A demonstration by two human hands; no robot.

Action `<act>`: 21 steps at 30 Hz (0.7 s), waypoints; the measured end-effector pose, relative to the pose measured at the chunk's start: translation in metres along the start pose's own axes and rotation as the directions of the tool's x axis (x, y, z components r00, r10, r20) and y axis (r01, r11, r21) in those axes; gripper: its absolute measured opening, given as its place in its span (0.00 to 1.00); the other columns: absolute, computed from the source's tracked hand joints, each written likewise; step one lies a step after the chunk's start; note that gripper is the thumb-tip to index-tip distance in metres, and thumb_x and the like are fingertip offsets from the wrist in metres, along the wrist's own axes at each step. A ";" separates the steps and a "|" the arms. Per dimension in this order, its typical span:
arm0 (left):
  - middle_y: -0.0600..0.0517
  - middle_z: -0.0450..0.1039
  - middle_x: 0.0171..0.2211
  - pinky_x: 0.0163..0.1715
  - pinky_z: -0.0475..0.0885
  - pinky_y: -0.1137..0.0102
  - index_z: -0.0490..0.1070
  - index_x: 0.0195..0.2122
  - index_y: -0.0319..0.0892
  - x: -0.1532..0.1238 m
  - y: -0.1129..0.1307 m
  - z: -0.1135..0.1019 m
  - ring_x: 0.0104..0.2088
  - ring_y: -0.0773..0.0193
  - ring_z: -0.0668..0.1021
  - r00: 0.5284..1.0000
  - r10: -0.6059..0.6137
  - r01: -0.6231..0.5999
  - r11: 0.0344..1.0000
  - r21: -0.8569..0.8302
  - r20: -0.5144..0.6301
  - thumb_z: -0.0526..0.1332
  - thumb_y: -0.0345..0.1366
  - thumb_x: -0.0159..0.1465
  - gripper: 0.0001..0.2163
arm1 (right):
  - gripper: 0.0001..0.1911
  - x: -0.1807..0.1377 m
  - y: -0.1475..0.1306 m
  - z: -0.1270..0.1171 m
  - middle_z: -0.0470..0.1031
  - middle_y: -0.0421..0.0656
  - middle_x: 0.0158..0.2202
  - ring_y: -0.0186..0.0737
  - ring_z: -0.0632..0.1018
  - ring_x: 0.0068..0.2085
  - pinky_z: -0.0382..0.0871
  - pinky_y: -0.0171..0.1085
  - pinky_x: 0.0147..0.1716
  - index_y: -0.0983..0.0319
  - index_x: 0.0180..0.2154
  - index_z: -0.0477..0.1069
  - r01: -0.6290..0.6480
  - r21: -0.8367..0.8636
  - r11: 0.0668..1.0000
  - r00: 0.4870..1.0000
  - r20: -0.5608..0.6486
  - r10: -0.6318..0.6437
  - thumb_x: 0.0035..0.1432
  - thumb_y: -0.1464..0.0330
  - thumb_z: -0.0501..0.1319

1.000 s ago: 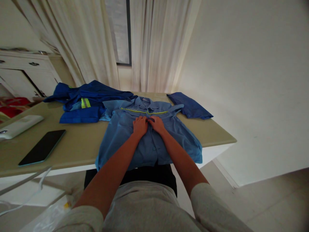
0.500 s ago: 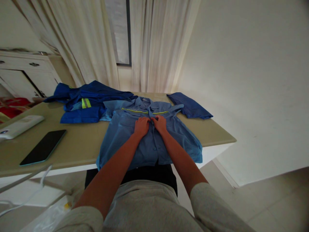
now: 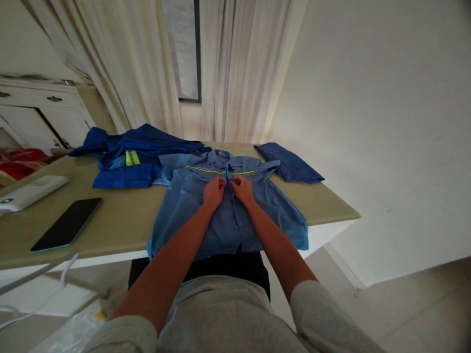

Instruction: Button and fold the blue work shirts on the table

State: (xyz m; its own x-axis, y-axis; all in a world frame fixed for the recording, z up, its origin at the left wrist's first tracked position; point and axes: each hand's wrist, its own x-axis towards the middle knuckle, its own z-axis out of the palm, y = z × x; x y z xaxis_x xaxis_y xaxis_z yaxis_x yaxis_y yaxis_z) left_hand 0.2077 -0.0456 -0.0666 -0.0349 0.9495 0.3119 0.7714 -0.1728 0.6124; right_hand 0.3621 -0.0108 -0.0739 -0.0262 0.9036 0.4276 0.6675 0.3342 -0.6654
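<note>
A blue short-sleeved work shirt [image 3: 184, 208] with a yellow-edged stripe across the chest lies front up, collar away from me, its hem hanging over the near table edge. My right hand [image 3: 242, 189] pinches the edge of the button placket just below the stripe. Beside it, my left hand [image 3: 214, 193] has its fingers curled together at the shirt front, a small gap from the right fingertips. Whatever cloth or button lies between the left fingertips is too small to make out. Lower down the placket, a button [image 3: 236, 227] shows.
Dark blue garments [image 3: 127, 175] with a reflective yellow band are heaped at the back left. A folded navy garment [image 3: 290, 162] lies at the right. A phone [image 3: 68, 224] and a white device [image 3: 35, 192] rest on the table [image 3: 121, 225]. A white cable [image 3: 66, 269] hangs front left.
My left hand has drawn slightly left, widening the gap between the two hands. The right fingers stay on the placket; the shirt lies nearly the same.
</note>
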 end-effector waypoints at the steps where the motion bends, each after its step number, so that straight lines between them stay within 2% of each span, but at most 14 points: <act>1: 0.49 0.83 0.46 0.49 0.74 0.67 0.74 0.50 0.44 0.000 0.000 0.000 0.46 0.60 0.82 1.000 -0.015 0.015 1.000 -0.019 0.003 0.60 0.29 0.68 0.11 | 0.10 -0.001 -0.001 0.000 0.81 0.44 0.35 0.43 0.77 0.36 0.69 0.39 0.42 0.61 0.39 0.79 -0.006 -0.015 1.000 1.000 -0.007 0.006 0.60 0.62 0.65; 4: 0.49 0.83 0.46 0.50 0.74 0.66 0.76 0.48 0.44 0.000 0.000 0.000 0.46 0.59 0.82 1.000 -0.019 0.019 0.999 -0.046 0.004 0.60 0.29 0.68 0.10 | 0.10 -0.004 -0.005 0.000 0.82 0.45 0.38 0.45 0.79 0.38 0.70 0.41 0.44 0.60 0.41 0.80 0.011 -0.075 0.997 1.000 0.018 -0.009 0.62 0.63 0.63; 7: 0.49 0.82 0.47 0.52 0.74 0.66 0.77 0.47 0.45 0.002 -0.001 0.000 0.47 0.59 0.82 1.000 0.027 -0.026 0.998 -0.053 0.009 0.60 0.29 0.67 0.10 | 0.10 -0.005 -0.009 0.000 0.82 0.46 0.41 0.46 0.79 0.42 0.70 0.42 0.46 0.58 0.43 0.80 0.048 -0.136 0.990 0.997 0.061 -0.040 0.63 0.66 0.62; 11: 0.48 0.81 0.47 0.55 0.72 0.65 0.77 0.45 0.44 0.003 -0.003 0.001 0.50 0.58 0.80 0.999 0.053 -0.053 0.998 -0.021 -0.004 0.59 0.28 0.68 0.09 | 0.11 -0.007 -0.013 -0.001 0.82 0.47 0.42 0.47 0.79 0.43 0.70 0.42 0.47 0.58 0.44 0.81 0.087 -0.147 0.985 0.991 0.111 -0.071 0.62 0.66 0.63; 18: 0.46 0.80 0.46 0.55 0.72 0.64 0.75 0.44 0.43 0.003 -0.005 0.004 0.50 0.57 0.79 0.998 0.051 -0.051 0.998 -0.023 -0.025 0.57 0.27 0.68 0.09 | 0.10 -0.008 -0.014 -0.005 0.80 0.42 0.32 0.41 0.77 0.35 0.67 0.37 0.41 0.59 0.38 0.81 0.133 -0.079 0.988 0.981 0.149 -0.120 0.62 0.64 0.62; 21: 0.47 0.81 0.45 0.54 0.73 0.65 0.74 0.43 0.43 0.003 -0.004 0.002 0.48 0.58 0.80 0.998 0.054 -0.055 0.997 -0.048 -0.019 0.57 0.26 0.67 0.09 | 0.15 -0.006 -0.011 -0.005 0.78 0.42 0.29 0.40 0.76 0.34 0.66 0.36 0.39 0.61 0.32 0.79 0.122 0.024 0.992 0.985 0.120 -0.124 0.65 0.63 0.57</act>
State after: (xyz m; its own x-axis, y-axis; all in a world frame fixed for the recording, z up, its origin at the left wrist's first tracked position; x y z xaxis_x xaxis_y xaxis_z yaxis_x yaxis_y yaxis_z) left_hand 0.2061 -0.0419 -0.0694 -0.0052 0.9336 0.3582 0.7409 -0.2370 0.6284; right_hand 0.3585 -0.0218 -0.0659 -0.1977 0.8807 0.4305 0.6414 0.4483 -0.6226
